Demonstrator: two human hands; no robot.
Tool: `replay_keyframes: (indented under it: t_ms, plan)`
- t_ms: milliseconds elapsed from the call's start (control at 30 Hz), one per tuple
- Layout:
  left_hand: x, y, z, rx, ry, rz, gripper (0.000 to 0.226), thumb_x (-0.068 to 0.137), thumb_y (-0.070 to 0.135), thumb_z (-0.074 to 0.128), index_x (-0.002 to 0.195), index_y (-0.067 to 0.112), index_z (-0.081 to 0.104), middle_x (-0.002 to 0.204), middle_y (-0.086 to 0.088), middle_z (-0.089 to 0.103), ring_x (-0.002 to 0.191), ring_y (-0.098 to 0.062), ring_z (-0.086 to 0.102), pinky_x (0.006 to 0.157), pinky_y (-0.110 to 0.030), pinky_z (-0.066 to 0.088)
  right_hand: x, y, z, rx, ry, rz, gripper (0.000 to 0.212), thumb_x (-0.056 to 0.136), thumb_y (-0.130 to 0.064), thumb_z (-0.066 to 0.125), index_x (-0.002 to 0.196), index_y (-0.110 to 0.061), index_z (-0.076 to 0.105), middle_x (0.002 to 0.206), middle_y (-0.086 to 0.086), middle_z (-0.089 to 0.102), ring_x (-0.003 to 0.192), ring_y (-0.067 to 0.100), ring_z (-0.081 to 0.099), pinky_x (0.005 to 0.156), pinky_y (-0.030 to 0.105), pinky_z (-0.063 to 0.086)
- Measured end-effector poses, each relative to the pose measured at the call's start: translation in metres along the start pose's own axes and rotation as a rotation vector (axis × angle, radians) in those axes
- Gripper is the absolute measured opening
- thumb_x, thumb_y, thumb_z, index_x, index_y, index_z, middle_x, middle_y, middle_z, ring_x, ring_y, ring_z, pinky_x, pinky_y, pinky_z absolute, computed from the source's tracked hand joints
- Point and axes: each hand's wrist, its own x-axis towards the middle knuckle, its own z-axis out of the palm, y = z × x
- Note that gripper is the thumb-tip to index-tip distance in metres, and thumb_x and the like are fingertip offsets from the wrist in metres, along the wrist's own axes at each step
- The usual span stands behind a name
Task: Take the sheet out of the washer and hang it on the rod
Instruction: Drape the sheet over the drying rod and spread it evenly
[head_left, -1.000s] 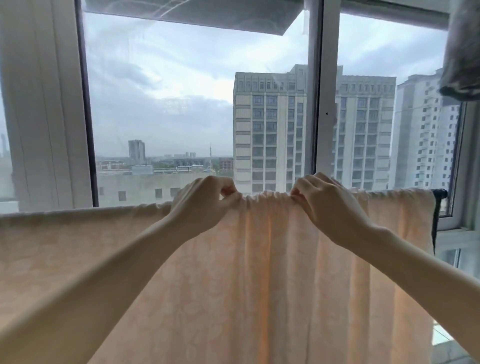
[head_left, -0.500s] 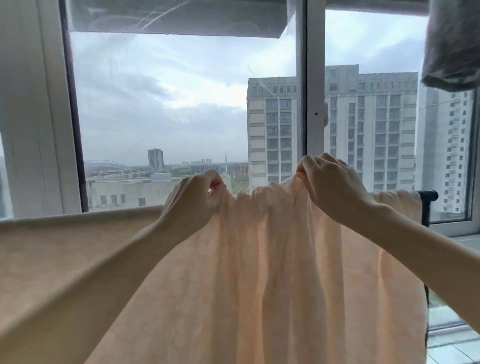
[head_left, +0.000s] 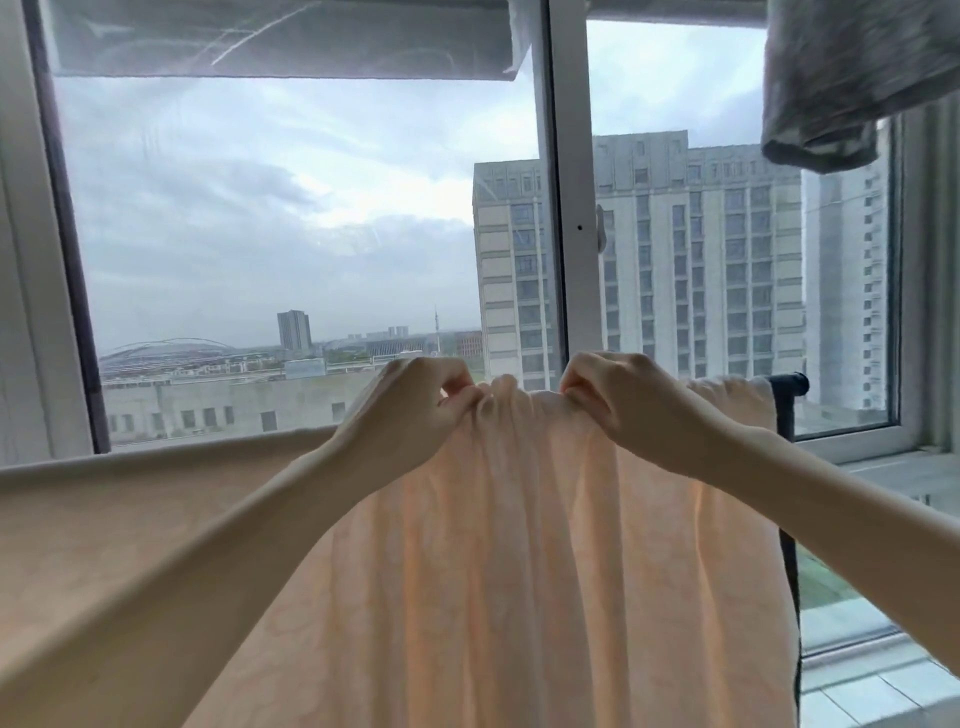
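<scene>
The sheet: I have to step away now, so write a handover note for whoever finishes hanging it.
Left hand: pinching the bunched top edge of the peach sheet.
Right hand: pinching the same edge just beside it.
Sheet is out of the washer and draped over the dark rod, hanging down.
Left: spread the gathered middle flat along the rod, then let go.

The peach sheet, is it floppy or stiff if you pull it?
Probably floppy: the sheet bunches into soft folds between the left hand and right hand. Likely thin and light, since daylight glows through it. It may slide along the rod.
</scene>
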Motion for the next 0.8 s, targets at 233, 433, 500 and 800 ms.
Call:
replay_keyframes:
  t_ms: [233, 433, 500, 800]
  plan:
    - [0.026, 0.022, 0.025, -0.025, 0.014, -0.001, 0.021, 0.091, 0.028, 0.062, 0.073, 0.017, 0.067, 0.068, 0.004, 0.065, 0.07, -0.016, 0.063, 0.067, -0.03, 0.05, -0.008, 0.043, -0.011, -0.179, 0.05, 0.186, 0.017, 0.099, -0.019, 0.048, 0.09, -0.012, 0.06, 0.082, 0.002, 0.062, 0.07, 0.018, 0.061, 0.069, 0.037, 0.055]
    - [0.047, 0.049, 0.05, -0.063, 0.1, 0.079, 0.012, 0.092, 0.022, 0.059, 0.085, 0.017, 0.067, 0.08, 0.002, 0.069, 0.076, -0.018, 0.063, 0.073, -0.035, 0.052, -0.028, 0.059, -0.018, -0.241, 0.151, 0.247, 0.018, 0.099, -0.023, 0.05, 0.093, -0.013, 0.063, 0.086, 0.0, 0.067, 0.086, 0.017, 0.057, 0.078, 0.032, 0.046]
    - [0.052, 0.061, 0.058, -0.068, 0.085, 0.115, 0.013, 0.093, 0.022, 0.058, 0.084, 0.016, 0.066, 0.079, 0.003, 0.068, 0.074, -0.016, 0.062, 0.07, -0.034, 0.052, -0.03, 0.061, -0.022, -0.296, 0.193, 0.252, 0.017, 0.099, -0.023, 0.051, 0.092, -0.013, 0.062, 0.086, -0.001, 0.067, 0.088, 0.018, 0.057, 0.079, 0.031, 0.043]
    - [0.06, 0.088, 0.09, -0.084, -0.126, 0.155, 0.02, 0.095, 0.036, 0.056, 0.092, 0.016, 0.058, 0.081, 0.001, 0.065, 0.071, -0.016, 0.062, 0.063, -0.03, 0.049, -0.062, 0.091, -0.029, -0.185, 0.349, 0.394, 0.012, 0.093, -0.007, 0.052, 0.102, -0.01, 0.059, 0.101, 0.003, 0.063, 0.094, 0.021, 0.054, 0.075, 0.029, 0.041]
